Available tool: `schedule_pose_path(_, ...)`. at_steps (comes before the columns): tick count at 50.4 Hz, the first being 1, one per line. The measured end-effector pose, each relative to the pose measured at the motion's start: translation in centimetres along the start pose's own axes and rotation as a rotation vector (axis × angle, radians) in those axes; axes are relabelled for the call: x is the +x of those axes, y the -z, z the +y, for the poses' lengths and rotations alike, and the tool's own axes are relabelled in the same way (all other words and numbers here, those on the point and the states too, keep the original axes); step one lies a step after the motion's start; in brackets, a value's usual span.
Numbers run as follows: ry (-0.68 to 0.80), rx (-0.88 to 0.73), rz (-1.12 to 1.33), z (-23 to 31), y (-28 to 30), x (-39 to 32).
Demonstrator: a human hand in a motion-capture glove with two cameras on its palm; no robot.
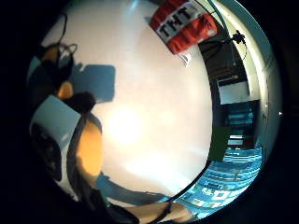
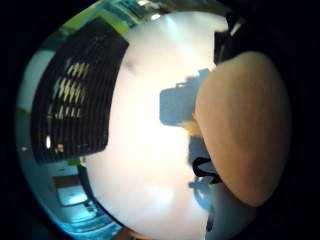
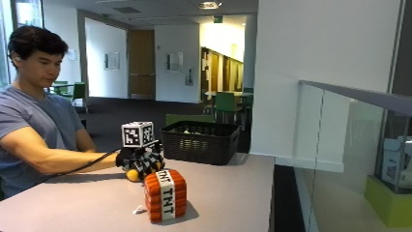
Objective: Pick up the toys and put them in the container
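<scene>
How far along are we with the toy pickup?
Something pale shows inside the basket, though I cannot tell if it is a toy. The gloved hand is over the table with an orange toy at it; whether it is gripped is unclear. The TNT toy remains on the table, untouched.

Right hand [image 3: 140, 162] low, arm extended

TNT toy [image 3: 165, 195]: red bundle, white band, upright, in front of basket.
Basket [image 3: 199, 141]: black, slatted, open-topped, behind TNT toy.
</scene>
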State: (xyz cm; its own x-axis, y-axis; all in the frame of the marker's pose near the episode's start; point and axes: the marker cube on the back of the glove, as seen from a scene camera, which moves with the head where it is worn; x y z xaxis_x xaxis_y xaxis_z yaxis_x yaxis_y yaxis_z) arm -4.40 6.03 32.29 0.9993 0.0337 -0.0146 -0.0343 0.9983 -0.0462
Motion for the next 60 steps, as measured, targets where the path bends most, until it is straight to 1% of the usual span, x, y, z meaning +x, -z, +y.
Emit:
schedule_pose_path(6,0.013,-0.058,-0.037,-1.7,1.1,0.4)
schedule_pose_path(10,0.011,-0.072,-0.055,-2.9,3.0,0.7)
schedule_pose_path(21,0.011,-0.023,-0.119,-7.5,13.0,-0.2)
schedule_pose_path(30,0.028,0.101,-0.143,-10.4,21.4,-4.3)
schedule_pose_path(38,0.056,0.166,-0.126,-11.6,26.9,-10.7)
schedule_pose_path(44,0.104,0.208,-0.129,-11.4,28.9,-16.9)
schedule_pose_path(51,0.169,0.226,-0.127,-10.9,29.4,-22.3)
schedule_pose_path(56,0.344,0.243,-0.178,-9.9,29.2,-26.1)
schedule_pose_path(60,0.308,0.244,-0.18,-10.0,28.4,-27.6)
